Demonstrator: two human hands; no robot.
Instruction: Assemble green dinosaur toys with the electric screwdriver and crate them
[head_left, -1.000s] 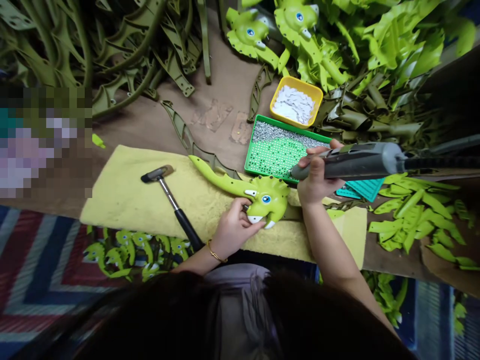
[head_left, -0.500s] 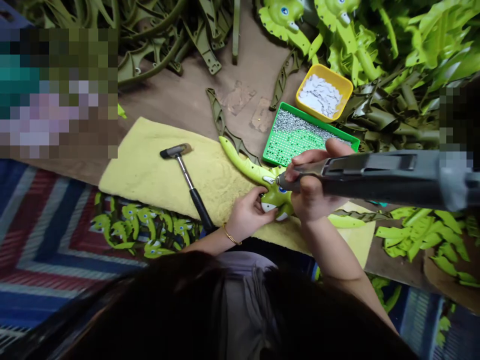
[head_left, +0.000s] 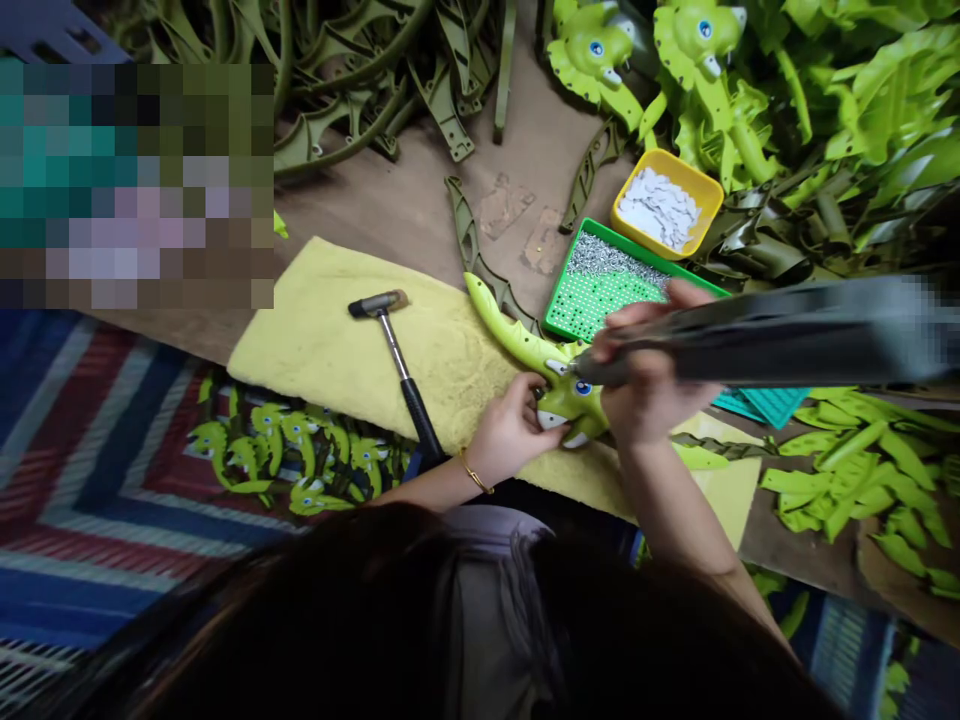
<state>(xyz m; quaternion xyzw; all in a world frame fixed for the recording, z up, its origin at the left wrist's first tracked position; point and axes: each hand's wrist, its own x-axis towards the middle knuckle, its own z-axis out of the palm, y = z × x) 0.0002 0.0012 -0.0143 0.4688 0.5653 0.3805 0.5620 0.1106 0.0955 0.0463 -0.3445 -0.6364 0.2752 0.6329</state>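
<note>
My left hand grips the snout end of a lime-green plastic dinosaur toy with blue eyes and white horns, which lies on a yellow cloth. My right hand is wrapped round a dark power screwdriver, held almost level from the right. Its tip meets the toy's head beside a white horn, near the eye. A curved green neck piece and a dark olive frame extend up and left from the head. My right fingers and the tool hide part of the toy.
A hammer lies on the cloth to the left. Beyond the toy stand a green tray of screws and a yellow tub of white pieces. Green parts are heaped at right, olive frames at the back. A blurred-out person is at far left.
The whole view has shifted, so things appear slightly further right. Both hands keep their hold, and the screwdriver stays against the toy's head. The tool now looks more blurred.
</note>
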